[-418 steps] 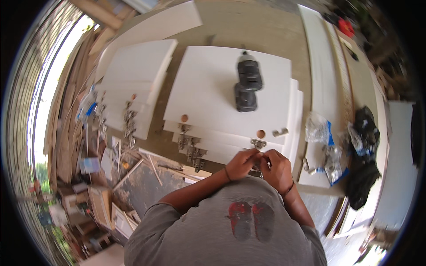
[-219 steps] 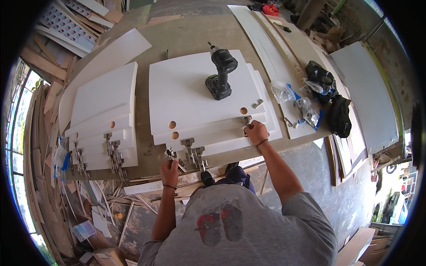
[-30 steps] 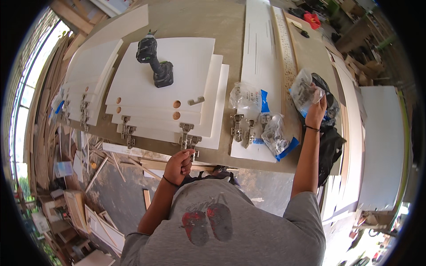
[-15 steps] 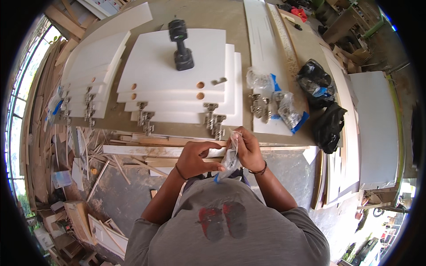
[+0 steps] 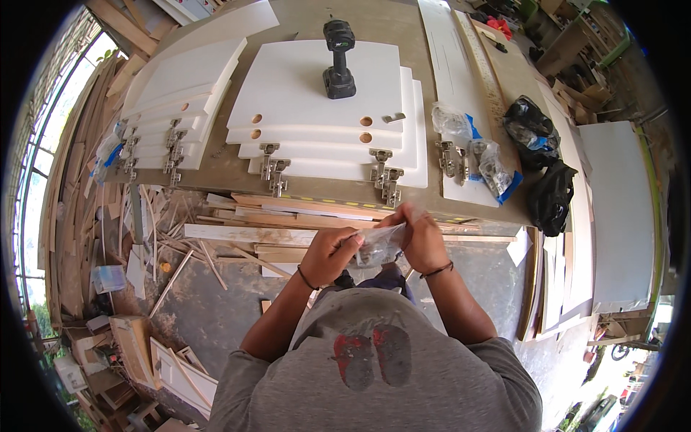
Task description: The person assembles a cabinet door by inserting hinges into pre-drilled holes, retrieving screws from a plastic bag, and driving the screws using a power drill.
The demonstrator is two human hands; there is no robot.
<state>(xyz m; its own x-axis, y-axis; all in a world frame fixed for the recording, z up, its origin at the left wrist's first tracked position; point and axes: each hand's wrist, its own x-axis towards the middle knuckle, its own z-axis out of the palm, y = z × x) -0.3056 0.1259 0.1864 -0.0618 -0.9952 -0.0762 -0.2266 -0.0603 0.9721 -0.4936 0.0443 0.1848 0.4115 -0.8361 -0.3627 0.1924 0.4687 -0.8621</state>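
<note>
A clear plastic bag (image 5: pixel 381 243) is stretched between my two hands, just in front of the table's near edge. My left hand (image 5: pixel 332 255) pinches one end of it between thumb and fingers. At the other end, my right hand (image 5: pixel 426 245) grips the bag, its fingertips slightly blurred. Small dull pieces show through the plastic, too unclear to name. Beyond my hands lie stacked white panels (image 5: pixel 309 79) with round holes, and metal cabinet hinges (image 5: pixel 386 176) are fixed along their near edges. A black cordless drill (image 5: pixel 340 61) lies on the top panel.
On the table's right are loose hinges (image 5: pixel 453 160), clear packets (image 5: pixel 493 165) with blue ends, and black plastic bags (image 5: pixel 553 198). A second panel stack (image 5: pixel 173 79) with hinges is at the left. Wood offcuts (image 5: pixel 252 234) litter the floor under the table's near edge.
The bag, hanging low and bunched before, is now raised and spread sideways between my hands. My view has shifted, so the table's things appear farther right.
</note>
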